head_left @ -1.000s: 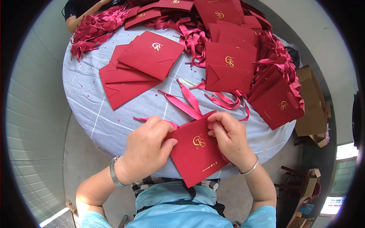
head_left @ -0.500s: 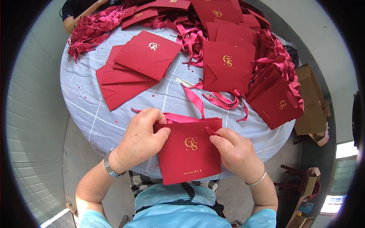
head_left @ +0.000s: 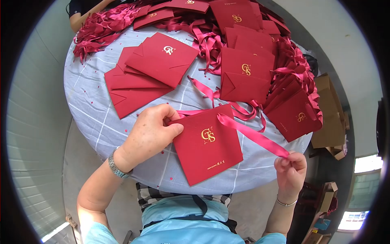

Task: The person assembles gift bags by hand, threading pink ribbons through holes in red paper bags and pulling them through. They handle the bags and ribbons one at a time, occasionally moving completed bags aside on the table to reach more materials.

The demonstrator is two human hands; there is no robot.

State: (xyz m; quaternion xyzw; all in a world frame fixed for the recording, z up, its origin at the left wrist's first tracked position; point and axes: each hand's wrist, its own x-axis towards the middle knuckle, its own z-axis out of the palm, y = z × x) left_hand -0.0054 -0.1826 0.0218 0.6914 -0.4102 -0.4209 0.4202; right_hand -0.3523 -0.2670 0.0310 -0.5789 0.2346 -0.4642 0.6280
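Observation:
A red paper gift bag [head_left: 207,148] with a gold logo is tilted over the near edge of the table. My left hand [head_left: 152,130] pinches its upper left corner between thumb and fingers. From a hole near the bag's top edge runs a pink ribbon [head_left: 256,136], stretched down to the right. My right hand [head_left: 291,171] is closed on the ribbon's far end, well apart from the bag. More ribbon shows behind the bag's top edge.
Flat red bags [head_left: 150,77] lie fanned at the left, with another stack [head_left: 248,77] at the right. Ribbon heaps [head_left: 103,28] line the far side, near another person's arm [head_left: 87,18]. Cardboard boxes [head_left: 329,114] stand beyond the round table [head_left: 93,118].
My right hand has moved right and down, drawing the ribbon out through the bag's front. The bag has tilted and shifted slightly up. My left hand still grips its corner.

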